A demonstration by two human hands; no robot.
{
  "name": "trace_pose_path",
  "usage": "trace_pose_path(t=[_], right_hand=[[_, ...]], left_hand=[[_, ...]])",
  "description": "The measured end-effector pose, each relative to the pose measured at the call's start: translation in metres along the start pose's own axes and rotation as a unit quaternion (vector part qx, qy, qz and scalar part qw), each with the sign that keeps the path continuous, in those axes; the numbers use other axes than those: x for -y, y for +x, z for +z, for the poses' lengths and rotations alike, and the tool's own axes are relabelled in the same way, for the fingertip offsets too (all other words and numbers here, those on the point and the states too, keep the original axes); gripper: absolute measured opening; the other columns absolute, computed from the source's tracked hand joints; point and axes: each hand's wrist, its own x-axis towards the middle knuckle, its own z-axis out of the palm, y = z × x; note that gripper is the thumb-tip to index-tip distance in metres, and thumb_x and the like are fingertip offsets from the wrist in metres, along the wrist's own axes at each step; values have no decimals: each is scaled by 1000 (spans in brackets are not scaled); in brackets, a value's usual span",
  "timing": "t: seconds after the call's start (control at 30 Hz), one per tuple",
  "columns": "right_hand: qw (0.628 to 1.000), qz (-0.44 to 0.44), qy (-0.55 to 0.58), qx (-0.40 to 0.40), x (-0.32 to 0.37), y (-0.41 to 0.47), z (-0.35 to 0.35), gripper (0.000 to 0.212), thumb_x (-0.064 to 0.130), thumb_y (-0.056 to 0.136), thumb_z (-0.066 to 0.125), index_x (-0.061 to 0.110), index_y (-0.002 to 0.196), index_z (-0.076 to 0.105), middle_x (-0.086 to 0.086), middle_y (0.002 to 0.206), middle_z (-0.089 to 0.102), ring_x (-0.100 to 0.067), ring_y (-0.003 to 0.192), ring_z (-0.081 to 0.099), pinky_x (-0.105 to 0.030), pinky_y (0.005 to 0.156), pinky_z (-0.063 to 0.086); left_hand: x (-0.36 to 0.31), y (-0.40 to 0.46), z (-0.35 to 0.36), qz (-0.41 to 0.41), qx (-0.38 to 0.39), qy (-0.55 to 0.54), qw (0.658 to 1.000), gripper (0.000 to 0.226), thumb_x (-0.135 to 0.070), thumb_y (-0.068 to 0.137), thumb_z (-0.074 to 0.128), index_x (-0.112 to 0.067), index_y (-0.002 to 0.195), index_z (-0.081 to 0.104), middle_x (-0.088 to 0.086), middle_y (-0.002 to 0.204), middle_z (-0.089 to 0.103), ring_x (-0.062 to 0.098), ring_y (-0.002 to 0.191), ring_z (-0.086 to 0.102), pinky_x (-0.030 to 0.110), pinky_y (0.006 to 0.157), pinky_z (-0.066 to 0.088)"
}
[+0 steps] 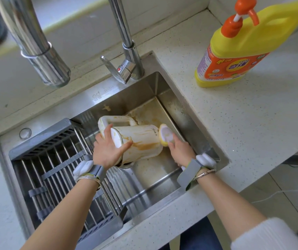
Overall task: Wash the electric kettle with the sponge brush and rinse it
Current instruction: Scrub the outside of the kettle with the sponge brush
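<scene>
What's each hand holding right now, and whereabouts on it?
The left hand grips the electric kettle around its base end. The right hand holds the sponge brush just behind its head, against the kettle's rim.

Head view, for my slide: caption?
Left hand holds stained kettle on its side over the sink; right hand presses sponge brush.

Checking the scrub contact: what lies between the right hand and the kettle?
In the head view, the sponge brush lies between the right hand and kettle.
</scene>
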Motion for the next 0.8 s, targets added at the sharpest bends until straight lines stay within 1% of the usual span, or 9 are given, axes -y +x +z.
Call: trace_pose_path(t=[0.13, 0.23, 0.37, 0.43, 0.5, 0.57, 0.63, 0.7, 0.8], right_hand=[[996, -64, 44, 36, 6, -1, -6, 46, 34, 98, 32, 34, 144, 26, -9, 79, 61, -27, 61, 55, -33, 59, 47], [999, -23, -28, 16, -3, 5, -12, 45, 31, 99, 30, 25, 144, 27, -22, 101, 64, -39, 85, 63, -43, 76, 52], [996, -87, 6, 23, 4, -3, -7, 48, 31, 99, 35, 30, 145, 25, -19, 103, 65, -40, 86, 61, -42, 78, 51], [998, -57, -19, 14, 1, -2, -6, 50, 30, 99, 34, 28, 147, 20, -21, 107, 64, -39, 93, 60, -39, 78, 47], [998, -69, -2, -2, 5, -13, 3, 52, 30, 99, 34, 29, 148, 16, -18, 92, 63, -35, 86, 60, -37, 70, 42], [986, -154, 65, 6, 22, -39, 15, 52, 30, 99, 37, 32, 148, 17, -3, 66, 51, -24, 63, 49, -36, 61, 38], [973, -216, 85, 8, 32, -55, 27, 54, 30, 99, 39, 30, 148, 17, 8, 57, 40, -18, 59, 42, -34, 59, 35], [978, -200, 57, -15, 24, -48, 33, 54, 30, 99, 37, 28, 149, 14, -4, 63, 54, -26, 64, 52, -36, 61, 39], [996, -77, 28, -35, 12, -29, 25, 55, 29, 100, 34, 25, 150, 10, -24, 91, 65, -39, 83, 61, -37, 64, 40]], left_hand=[[1, 1, -1, 14, -3, 4, 1000, 100, -78, 58, 46, -33, 141, 13, 23, 136, 31, 43, 120, 38, 50, 100, 34], [1, -3, 0, 32, -3, 25, 999, 104, -81, 56, 43, -31, 142, 14, 23, 136, 32, 42, 121, 37, 49, 101, 33], [-5, -1, 2, 32, -20, 21, 999, 101, -82, 56, 41, -32, 140, 17, 22, 135, 32, 41, 121, 37, 48, 101, 33], [-4, -3, 2, 22, -15, 19, 999, 98, -83, 58, 34, -33, 140, 15, 23, 137, 31, 41, 122, 37, 49, 102, 33], [-5, -3, 3, 6, -16, 4, 1000, 92, -82, 63, 27, -34, 141, 15, 22, 138, 30, 41, 123, 36, 49, 102, 31], [-9, 1, 4, -35, -22, -16, 999, 82, -78, 74, 27, -34, 142, 14, 23, 139, 30, 41, 125, 34, 49, 102, 30], [-9, 3, 4, -75, -25, -21, 997, 75, -75, 81, 26, -34, 143, 14, 23, 141, 30, 41, 127, 34, 51, 102, 30], [-2, 3, 1, -95, -28, -26, 995, 76, -76, 80, 22, -35, 143, 13, 24, 142, 30, 42, 127, 35, 52, 102, 31], [4, 2, 1, -107, -15, -33, 994, 82, -79, 79, 21, -32, 145, 9, 25, 143, 28, 43, 128, 35, 53, 104, 31]])
